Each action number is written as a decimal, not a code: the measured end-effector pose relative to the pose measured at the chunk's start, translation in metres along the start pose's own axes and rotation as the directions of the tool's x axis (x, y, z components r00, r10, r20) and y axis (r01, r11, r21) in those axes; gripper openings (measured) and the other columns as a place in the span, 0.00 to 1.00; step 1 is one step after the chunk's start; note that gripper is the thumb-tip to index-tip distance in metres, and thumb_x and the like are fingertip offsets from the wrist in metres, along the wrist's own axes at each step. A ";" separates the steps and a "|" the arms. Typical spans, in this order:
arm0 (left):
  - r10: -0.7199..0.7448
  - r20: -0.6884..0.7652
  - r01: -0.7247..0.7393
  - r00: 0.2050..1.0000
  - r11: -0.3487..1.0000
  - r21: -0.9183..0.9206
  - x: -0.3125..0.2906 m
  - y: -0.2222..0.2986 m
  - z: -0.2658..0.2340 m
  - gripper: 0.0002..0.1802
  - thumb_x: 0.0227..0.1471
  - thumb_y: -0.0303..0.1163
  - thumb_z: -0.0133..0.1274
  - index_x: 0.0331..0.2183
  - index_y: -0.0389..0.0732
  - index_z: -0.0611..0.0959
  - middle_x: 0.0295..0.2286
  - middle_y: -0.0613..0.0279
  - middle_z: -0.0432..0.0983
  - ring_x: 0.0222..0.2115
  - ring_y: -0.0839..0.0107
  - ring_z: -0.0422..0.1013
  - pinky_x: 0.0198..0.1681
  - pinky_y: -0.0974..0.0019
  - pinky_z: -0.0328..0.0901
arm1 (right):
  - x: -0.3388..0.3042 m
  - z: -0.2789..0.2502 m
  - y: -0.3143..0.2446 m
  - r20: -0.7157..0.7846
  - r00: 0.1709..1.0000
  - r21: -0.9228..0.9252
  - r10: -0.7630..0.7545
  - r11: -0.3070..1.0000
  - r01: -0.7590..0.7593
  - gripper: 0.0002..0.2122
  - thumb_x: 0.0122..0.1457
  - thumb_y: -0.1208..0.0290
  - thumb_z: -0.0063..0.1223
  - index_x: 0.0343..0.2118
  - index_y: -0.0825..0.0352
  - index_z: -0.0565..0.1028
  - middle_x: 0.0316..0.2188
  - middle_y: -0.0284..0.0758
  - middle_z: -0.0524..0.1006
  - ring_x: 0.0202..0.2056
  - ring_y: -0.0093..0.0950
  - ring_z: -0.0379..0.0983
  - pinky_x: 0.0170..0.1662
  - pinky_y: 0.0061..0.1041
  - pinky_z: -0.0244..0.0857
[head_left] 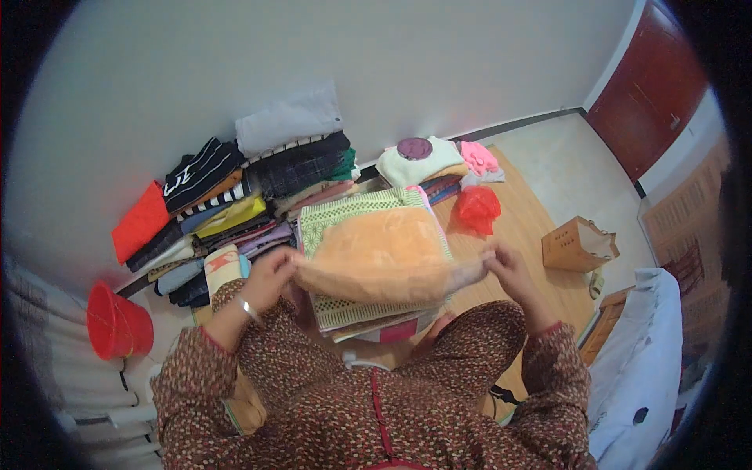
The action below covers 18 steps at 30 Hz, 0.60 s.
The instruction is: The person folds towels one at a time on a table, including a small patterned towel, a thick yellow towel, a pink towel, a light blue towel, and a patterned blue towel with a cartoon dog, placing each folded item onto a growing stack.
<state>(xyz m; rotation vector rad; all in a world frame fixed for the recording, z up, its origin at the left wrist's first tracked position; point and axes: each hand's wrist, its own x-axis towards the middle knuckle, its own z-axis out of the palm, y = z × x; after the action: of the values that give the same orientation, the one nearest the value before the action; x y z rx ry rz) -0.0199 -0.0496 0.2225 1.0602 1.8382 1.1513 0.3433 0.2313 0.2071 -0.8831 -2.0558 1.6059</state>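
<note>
A clear plastic bag (464,274) with a folded orange cloth (384,239) inside lies in front of me, its near edge pulled out wide and blurred. My left hand (276,270) pinches the left corner of that edge, a silver bracelet on its wrist. At the right corner, my right hand (507,266) has its fingers closed on the bag too. Beneath the bag is a stack of folded cloths, topped by a green and cream patterned cloth (325,215). Whether the bag's mouth is open, I cannot tell.
Piles of folded clothes (301,168) line the wall at left. White and pink garments (419,160) and a red plastic bag (478,207) lie beyond the stack. A red bucket (117,321) stands far left, a brown paper bag (576,247) at right, near a white cloth (638,360).
</note>
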 end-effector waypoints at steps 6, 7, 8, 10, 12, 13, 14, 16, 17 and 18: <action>-0.103 -0.275 -0.108 0.956 0.749 -0.653 0.133 -0.071 0.015 0.11 0.55 0.33 0.41 0.38 0.37 0.73 0.32 0.63 0.73 0.32 0.72 0.70 0.36 0.68 0.66 | 0.123 0.041 0.046 -0.406 0.913 0.184 -0.030 0.976 0.114 0.13 0.57 0.66 0.46 0.38 0.71 0.71 0.32 0.30 0.72 0.33 0.19 0.66 0.37 0.20 0.61; -0.174 -0.087 0.064 0.981 0.711 -0.700 0.137 -0.065 0.032 0.12 0.54 0.33 0.42 0.38 0.37 0.73 0.33 0.61 0.73 0.32 0.71 0.71 0.36 0.67 0.66 | 0.118 0.035 0.059 -0.313 0.939 0.178 0.140 0.980 -0.087 0.14 0.57 0.64 0.46 0.38 0.71 0.71 0.32 0.31 0.73 0.33 0.20 0.67 0.37 0.20 0.62; -0.250 0.085 0.235 0.965 0.668 -0.706 0.128 -0.061 0.042 0.13 0.54 0.34 0.43 0.38 0.36 0.73 0.33 0.60 0.73 0.32 0.70 0.71 0.36 0.67 0.66 | 0.111 0.040 0.074 -0.197 0.929 0.162 0.314 0.945 -0.284 0.15 0.57 0.63 0.45 0.39 0.72 0.71 0.32 0.32 0.73 0.33 0.20 0.68 0.37 0.21 0.63; -0.326 0.101 0.293 0.940 0.619 -0.729 0.128 -0.104 0.066 0.17 0.53 0.36 0.43 0.39 0.32 0.72 0.29 0.55 0.74 0.24 0.66 0.71 0.26 0.64 0.67 | 0.107 0.044 0.094 -0.141 0.922 0.096 0.360 0.932 -0.349 0.16 0.57 0.62 0.46 0.39 0.72 0.72 0.31 0.33 0.74 0.31 0.21 0.69 0.34 0.22 0.64; -0.462 0.023 0.411 0.887 0.764 -0.498 0.112 -0.115 0.069 0.19 0.53 0.38 0.44 0.38 0.31 0.73 0.28 0.56 0.74 0.24 0.65 0.71 0.25 0.64 0.66 | 0.096 0.051 0.063 0.028 0.910 0.106 0.413 0.904 -0.414 0.18 0.58 0.60 0.45 0.42 0.71 0.69 0.35 0.32 0.72 0.34 0.21 0.68 0.35 0.22 0.65; -0.468 0.010 0.409 0.884 0.763 -0.500 0.109 -0.133 0.066 0.19 0.53 0.38 0.44 0.38 0.31 0.73 0.28 0.56 0.74 0.24 0.65 0.71 0.25 0.64 0.66 | 0.095 0.054 0.059 0.005 0.923 0.206 0.384 0.903 -0.377 0.16 0.56 0.64 0.48 0.40 0.72 0.71 0.32 0.35 0.74 0.31 0.22 0.70 0.33 0.23 0.65; -0.480 0.062 0.469 0.875 0.809 -0.356 0.109 -0.162 0.053 0.19 0.53 0.38 0.43 0.40 0.32 0.73 0.32 0.55 0.74 0.29 0.66 0.71 0.32 0.64 0.66 | 0.098 0.058 0.057 0.039 0.927 0.211 0.372 0.904 -0.371 0.16 0.56 0.64 0.48 0.40 0.72 0.71 0.32 0.35 0.74 0.31 0.22 0.70 0.33 0.23 0.65; -0.479 0.240 0.524 0.844 0.831 -0.184 0.108 -0.148 0.054 0.20 0.54 0.40 0.42 0.42 0.34 0.73 0.37 0.54 0.73 0.34 0.67 0.71 0.38 0.64 0.64 | 0.092 0.042 0.071 0.018 0.920 0.197 0.392 0.901 -0.388 0.15 0.55 0.66 0.49 0.41 0.72 0.70 0.32 0.35 0.74 0.31 0.22 0.70 0.33 0.23 0.65; -0.473 0.187 0.503 0.861 0.846 -0.175 0.100 -0.120 0.055 0.20 0.54 0.40 0.42 0.41 0.33 0.74 0.36 0.54 0.74 0.33 0.67 0.71 0.37 0.64 0.64 | 0.088 0.037 0.066 0.079 0.911 0.192 0.404 0.891 -0.412 0.15 0.54 0.67 0.48 0.42 0.72 0.70 0.33 0.35 0.74 0.31 0.23 0.70 0.33 0.23 0.65; -0.456 0.131 0.472 0.880 0.867 -0.156 0.096 -0.097 0.056 0.20 0.54 0.41 0.42 0.39 0.32 0.74 0.35 0.54 0.74 0.32 0.67 0.70 0.36 0.64 0.63 | 0.084 0.031 0.061 0.133 0.905 0.191 0.405 0.885 -0.424 0.15 0.54 0.68 0.48 0.42 0.72 0.70 0.33 0.35 0.74 0.32 0.23 0.70 0.34 0.23 0.65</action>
<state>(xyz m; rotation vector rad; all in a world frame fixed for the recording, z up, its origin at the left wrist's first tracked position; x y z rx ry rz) -0.0362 0.0306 0.0999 0.5091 1.7460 0.9390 0.2768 0.2757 0.1339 -1.2532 -1.7792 2.0792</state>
